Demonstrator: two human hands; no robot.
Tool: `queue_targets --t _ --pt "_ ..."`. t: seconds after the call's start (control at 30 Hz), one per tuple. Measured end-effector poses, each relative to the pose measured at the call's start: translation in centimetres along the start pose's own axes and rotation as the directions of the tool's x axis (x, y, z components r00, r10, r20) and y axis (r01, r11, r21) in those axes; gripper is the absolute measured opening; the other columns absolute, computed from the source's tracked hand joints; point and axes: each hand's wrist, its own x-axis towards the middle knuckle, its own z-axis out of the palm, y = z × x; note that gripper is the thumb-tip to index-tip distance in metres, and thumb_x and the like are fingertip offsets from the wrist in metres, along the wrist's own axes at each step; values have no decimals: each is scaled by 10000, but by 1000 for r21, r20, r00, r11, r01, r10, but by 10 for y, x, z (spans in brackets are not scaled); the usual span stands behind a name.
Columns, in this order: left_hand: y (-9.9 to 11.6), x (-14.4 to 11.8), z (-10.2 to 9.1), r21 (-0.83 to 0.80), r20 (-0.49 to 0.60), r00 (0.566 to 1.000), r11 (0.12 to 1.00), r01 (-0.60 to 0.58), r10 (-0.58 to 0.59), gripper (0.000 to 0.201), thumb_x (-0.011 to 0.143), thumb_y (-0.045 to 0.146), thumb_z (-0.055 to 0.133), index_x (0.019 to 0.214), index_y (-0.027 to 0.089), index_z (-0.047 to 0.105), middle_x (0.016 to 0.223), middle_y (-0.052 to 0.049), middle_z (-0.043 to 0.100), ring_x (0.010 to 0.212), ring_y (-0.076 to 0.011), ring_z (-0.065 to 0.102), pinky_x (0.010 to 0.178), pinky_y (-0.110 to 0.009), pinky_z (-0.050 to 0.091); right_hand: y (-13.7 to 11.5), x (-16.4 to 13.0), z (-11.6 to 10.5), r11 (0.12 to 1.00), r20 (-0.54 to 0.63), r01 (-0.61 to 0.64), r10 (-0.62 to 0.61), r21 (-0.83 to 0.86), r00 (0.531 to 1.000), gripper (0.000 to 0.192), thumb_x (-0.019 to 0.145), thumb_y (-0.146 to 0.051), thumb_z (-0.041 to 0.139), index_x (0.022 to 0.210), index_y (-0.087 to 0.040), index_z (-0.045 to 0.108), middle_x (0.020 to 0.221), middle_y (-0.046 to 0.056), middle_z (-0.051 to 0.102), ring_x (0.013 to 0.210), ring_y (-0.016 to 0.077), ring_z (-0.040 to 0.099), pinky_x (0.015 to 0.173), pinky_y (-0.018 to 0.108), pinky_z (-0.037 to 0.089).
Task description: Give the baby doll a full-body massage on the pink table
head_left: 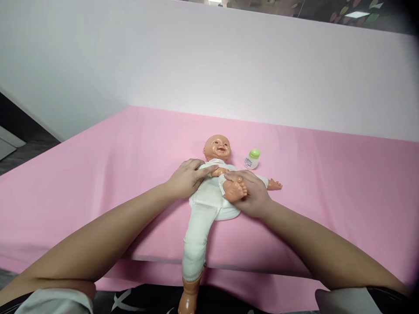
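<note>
A baby doll (pixel 206 192) in a white cloth suit lies on its back, head pointing away from me. My left hand (pixel 188 178) wraps round the doll's bent arm at the chest, thumb stretched along the doll's small hand (pixel 219 172). With my right hand (pixel 253 192) I grip the doll's folded leg, so its bare foot (pixel 235 190) is raised over the belly. The doll's other leg (pixel 194 244) lies straight toward me, its foot (pixel 190 296) reaching past the table edge. Its other arm (pixel 274 184) sticks out to the right.
A small clear bottle with a green cap (pixel 252 159) lies tilted or stands right of the doll's head; I cannot tell which. Pink cloth (pixel 131 144) covers the table, with its front edge close to my body. A white wall panel (pixel 209 65) rises behind.
</note>
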Motion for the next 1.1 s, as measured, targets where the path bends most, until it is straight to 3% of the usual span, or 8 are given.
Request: queue_targets --t 0.17,0.3,0.4,0.5,0.63,0.87,0.97,1.1 --pt "-2 0 -4 -268 -59 968 938 220 -244 538 1076 385 509 1602 278 539 1353 -99 714 1211 -286 665 1064 -454 530 -21 -2 -9 992 -19 125 -125 -28 992 573 856 -206 757 1417 -283 664 1236 101 780 1052 300 758 915 502 629" --pt "-17 -1 -3 -570 -73 795 679 462 -602 645 1009 492 620 1580 224 484 1087 -64 750 905 -238 707 802 -375 571 -53 -1 -18 967 93 254 -256 29 962 501 870 -307 711 1367 -266 666 1073 57 803 951 273 751 833 473 593" --pt "-33 -2 3 -704 -42 685 508 496 -727 646 971 483 660 1518 187 487 963 -46 717 806 -216 686 735 -356 557 -75 -5 -13 932 300 332 -361 145 883 301 924 -431 663 1156 -248 722 882 23 755 761 208 672 728 411 550" --pt "-39 -2 6 -732 -37 648 462 501 -761 596 964 471 665 1465 180 524 984 -60 717 815 -212 687 758 -360 560 -85 -14 2 897 475 371 -443 242 761 272 902 -500 702 906 -229 699 769 1 659 680 180 552 694 373 509" --pt "-28 -2 -1 -628 -92 720 601 494 -687 632 1013 481 598 1565 198 479 1060 -77 736 876 -230 699 809 -386 573 -85 -20 14 877 506 375 -479 299 717 282 916 -499 704 894 -219 689 798 3 651 704 175 538 728 356 493" --pt "-3 -3 -3 -261 -111 967 945 195 -230 692 1092 473 492 1726 260 316 1540 -138 627 1310 -304 654 1119 -476 533 -72 -12 -10 929 164 322 -352 184 922 389 1026 -412 587 1352 -212 658 1158 98 757 987 232 692 919 422 569" --pt "0 -3 1 -99 -48 998 995 22 -27 561 1109 407 479 1656 284 471 1466 -137 660 1335 -299 631 1137 -486 521 -55 -8 -13 964 34 266 -266 22 963 420 1009 -353 607 1415 -257 655 1282 124 725 1105 283 680 961 475 571" --pt "3 -3 0 33 4 1000 999 -19 19 518 1108 341 485 1623 306 528 1375 -141 678 1267 -306 639 1086 -503 533 -24 -3 -7 984 -76 86 -99 -155 992 416 931 -245 708 1344 -290 727 1301 126 709 1119 308 666 969 519 561"
